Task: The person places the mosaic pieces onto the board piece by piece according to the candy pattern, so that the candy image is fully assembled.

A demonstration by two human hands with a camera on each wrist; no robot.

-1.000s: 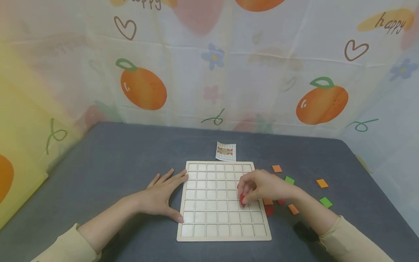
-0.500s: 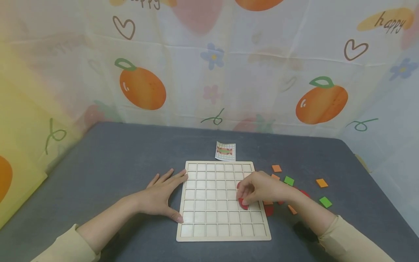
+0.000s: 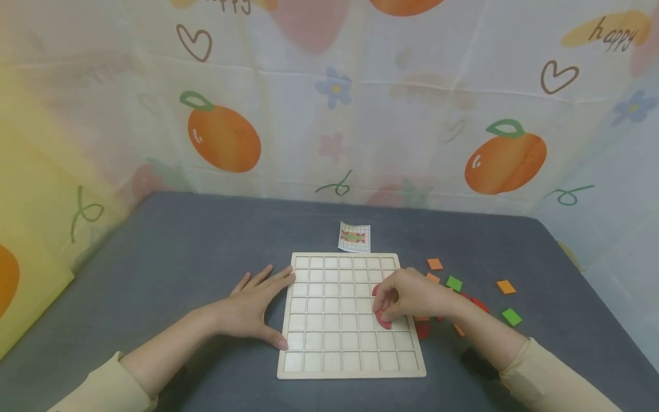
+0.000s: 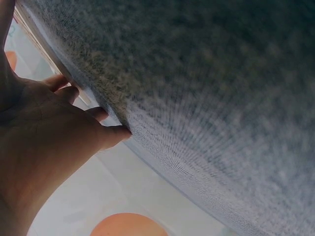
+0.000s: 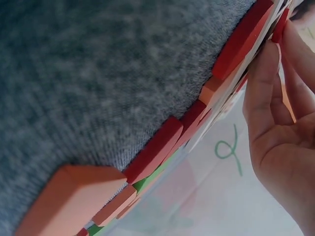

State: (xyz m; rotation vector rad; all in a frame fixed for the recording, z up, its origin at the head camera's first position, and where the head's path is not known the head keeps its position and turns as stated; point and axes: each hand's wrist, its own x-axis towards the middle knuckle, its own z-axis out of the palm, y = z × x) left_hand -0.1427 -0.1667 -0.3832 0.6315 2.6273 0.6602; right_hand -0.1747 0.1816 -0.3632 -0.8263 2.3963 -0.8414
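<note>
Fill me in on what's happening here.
A person is placing pieces on a gridded board. The left hand is spread along its left edge, while the right hand pinches a red piece over its right part. Another red shape shows partly behind those fingers. A picture card lies at the far edge; loose pieces lie to the right.

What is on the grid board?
The grid board bears one red piece; the right hand pinches another red piece. The left hand touches the rim. Anything under the right hand is hidden.
</note>
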